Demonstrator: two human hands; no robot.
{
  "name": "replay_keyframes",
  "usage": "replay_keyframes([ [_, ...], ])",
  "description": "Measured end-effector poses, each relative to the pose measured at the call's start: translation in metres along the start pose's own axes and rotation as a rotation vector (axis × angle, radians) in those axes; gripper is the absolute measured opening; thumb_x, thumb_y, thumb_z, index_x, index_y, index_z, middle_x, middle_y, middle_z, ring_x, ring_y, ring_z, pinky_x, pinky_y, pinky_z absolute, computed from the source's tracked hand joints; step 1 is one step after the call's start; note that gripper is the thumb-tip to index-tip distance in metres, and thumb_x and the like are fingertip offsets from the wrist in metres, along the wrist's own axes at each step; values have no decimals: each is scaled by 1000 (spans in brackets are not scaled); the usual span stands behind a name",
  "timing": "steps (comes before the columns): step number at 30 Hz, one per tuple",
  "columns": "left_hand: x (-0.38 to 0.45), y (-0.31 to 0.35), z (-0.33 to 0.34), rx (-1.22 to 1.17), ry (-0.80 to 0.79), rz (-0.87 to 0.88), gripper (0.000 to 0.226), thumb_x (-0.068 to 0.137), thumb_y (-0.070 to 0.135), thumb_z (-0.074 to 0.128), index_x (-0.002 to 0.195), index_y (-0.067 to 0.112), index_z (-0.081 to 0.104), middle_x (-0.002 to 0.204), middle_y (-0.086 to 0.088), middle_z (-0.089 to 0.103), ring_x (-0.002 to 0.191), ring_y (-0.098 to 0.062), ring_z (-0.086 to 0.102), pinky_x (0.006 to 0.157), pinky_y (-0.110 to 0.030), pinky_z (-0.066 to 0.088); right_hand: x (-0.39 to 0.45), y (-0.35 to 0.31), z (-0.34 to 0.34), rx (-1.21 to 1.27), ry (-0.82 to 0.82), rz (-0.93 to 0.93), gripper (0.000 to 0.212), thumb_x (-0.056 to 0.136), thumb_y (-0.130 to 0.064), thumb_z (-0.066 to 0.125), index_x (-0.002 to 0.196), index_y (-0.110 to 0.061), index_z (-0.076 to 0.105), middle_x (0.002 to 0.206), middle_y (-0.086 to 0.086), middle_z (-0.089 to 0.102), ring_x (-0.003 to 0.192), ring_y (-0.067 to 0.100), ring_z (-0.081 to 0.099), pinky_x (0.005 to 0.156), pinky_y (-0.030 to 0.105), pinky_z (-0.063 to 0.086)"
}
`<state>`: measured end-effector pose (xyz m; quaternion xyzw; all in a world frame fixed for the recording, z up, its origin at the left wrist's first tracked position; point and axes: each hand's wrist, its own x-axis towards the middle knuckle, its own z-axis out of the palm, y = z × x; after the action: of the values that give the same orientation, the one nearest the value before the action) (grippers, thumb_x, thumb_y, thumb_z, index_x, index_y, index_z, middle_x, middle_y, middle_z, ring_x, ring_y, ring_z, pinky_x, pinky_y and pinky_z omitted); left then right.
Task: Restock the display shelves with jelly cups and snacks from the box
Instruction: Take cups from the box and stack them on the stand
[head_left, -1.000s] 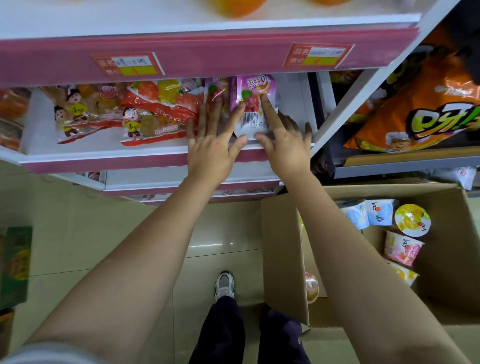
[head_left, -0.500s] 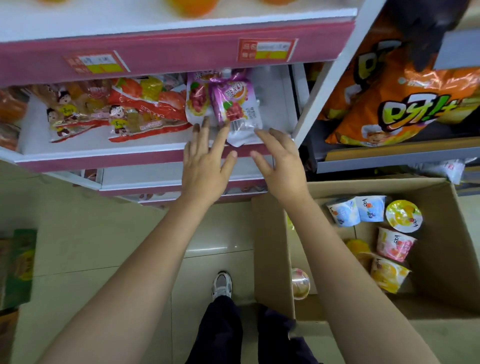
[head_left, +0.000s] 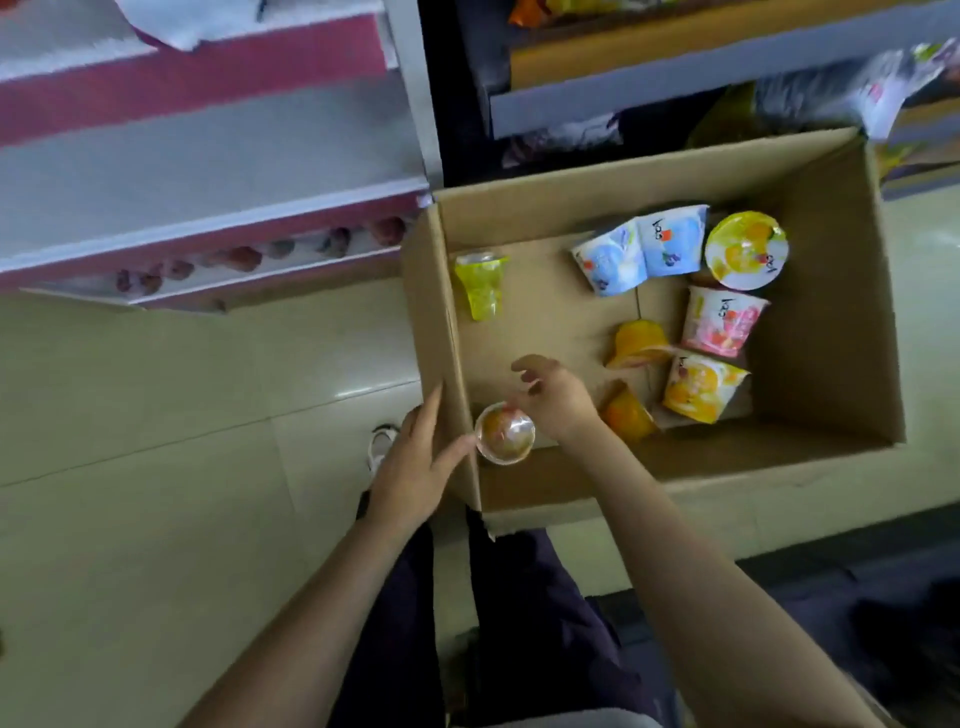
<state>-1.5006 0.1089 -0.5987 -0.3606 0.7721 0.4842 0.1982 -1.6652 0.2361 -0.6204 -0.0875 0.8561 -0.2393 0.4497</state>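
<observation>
1. The box (head_left: 831, 322) is sitting open on the floor below the shelves (head_left: 208, 171), and it is still holding plenty: you are looking at roughly nine cups, so by my reading much of the restocking is left.
2. Along the box's far right corner, two blue cups (head_left: 644, 252), a yellow-lidded cup (head_left: 746, 250), a pink cup (head_left: 722, 322) and an orange-printed cup (head_left: 698, 387) are lying bunched together; a green cup (head_left: 480, 286) is lying alone near the left wall.
3. Your right hand (head_left: 558, 397) is reaching inside the box at its near left corner, fingers loosely curled just over a clear cup (head_left: 505, 433); whether they are gripping it I cannot tell.
4. Your left hand (head_left: 415, 467) is resting flat against the outside of the box's left wall, fingers straight, a fingertip reaching toward that cup's rim.
5. A second ago both hands were up at the pink-edged shelf, pressing a snack pouch into place; now they are down at the box and the view is tilting down with them.
</observation>
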Motion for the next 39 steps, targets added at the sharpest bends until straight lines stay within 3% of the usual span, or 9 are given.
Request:
replay_keyframes([
  [3, -1, -4, 11, -64, 46, 20, 70, 97, 45, 55, 157, 38, 19, 150, 2, 44, 131, -13, 48, 104, -40, 46, 14, 21, 16, -76, -123, 77, 45, 91, -28, 68, 132, -14, 59, 128, 9, 62, 116, 25, 60, 94, 30, 45],
  [8, -6, -6, 17, -88, 131, 43, 66, 97, 46, 54, 155, 40, 24, 151, 8, 45, 129, -3, 48, 104, -39, 47, 24, 33, 25, -110, -114, 139, 22, 90, -15, 64, 109, -8, 73, 107, 9, 72, 103, 24, 66, 86, 30, 52],
  [14, -10, 0, 15, -126, 139, 32, 69, 93, 60, 49, 154, 44, 23, 154, 12, 40, 108, 31, 38, 100, -30, 47, 31, 36, 28, -235, -158, 182, 35, 95, -35, 64, 116, -6, 65, 110, 9, 66, 104, 25, 63, 90, 31, 52],
  [20, -11, 6, 10, -98, 135, 36, 70, 92, 57, 53, 154, 40, 26, 155, 7, 40, 120, 15, 45, 99, -25, 44, 28, 35, 17, 30, -11, 143, 4, 89, -7, 67, 91, -10, 67, 82, 1, 61, 74, 14, 57, 56, 15, 43],
  [23, -6, 5, 2, -38, 192, 62, 70, 86, 64, 60, 148, 36, 40, 148, 7, 45, 133, -13, 47, 103, -42, 48, 24, 27, -5, 164, 120, 40, 14, 87, -3, 70, 80, -14, 64, 85, 2, 63, 81, 27, 66, 71, 26, 58],
  [26, 2, 24, -12, -46, 302, 100, 60, 82, 54, 72, 133, 26, 60, 130, 6, 52, 119, -10, 54, 95, -42, 52, 5, 4, -37, 475, 178, -31, 24, 88, -3, 70, 75, -21, 61, 90, 0, 64, 88, 33, 69, 76, 46, 61],
  [33, 22, 109, -55, -645, 163, 125, 88, 67, 42, 87, 143, 28, 44, 129, 10, 60, 110, 2, 62, 82, -16, 52, -44, -74, -83, 894, 11, -305, 15, 94, 6, 59, 86, -8, 58, 84, 8, 64, 71, 12, 65, 69, 25, 59],
  [37, 29, 119, -72, -668, 376, 79, 46, 80, 29, 83, 121, 29, 62, 110, 10, 70, 97, -1, 67, 84, -22, 55, -33, -100, -65, 897, -121, -293, 8, 91, 0, 65, 86, -5, 61, 89, 19, 65, 70, 19, 66, 66, 29, 60],
  [39, 37, 106, -76, -717, 465, 15, 36, 83, 30, 81, 115, 27, 65, 108, 6, 72, 94, -2, 68, 77, -17, 53, -9, -99, -52, 870, -1, -217, 9, 90, -8, 71, 87, -6, 63, 87, 15, 67, 77, 21, 68, 64, 29, 59],
])
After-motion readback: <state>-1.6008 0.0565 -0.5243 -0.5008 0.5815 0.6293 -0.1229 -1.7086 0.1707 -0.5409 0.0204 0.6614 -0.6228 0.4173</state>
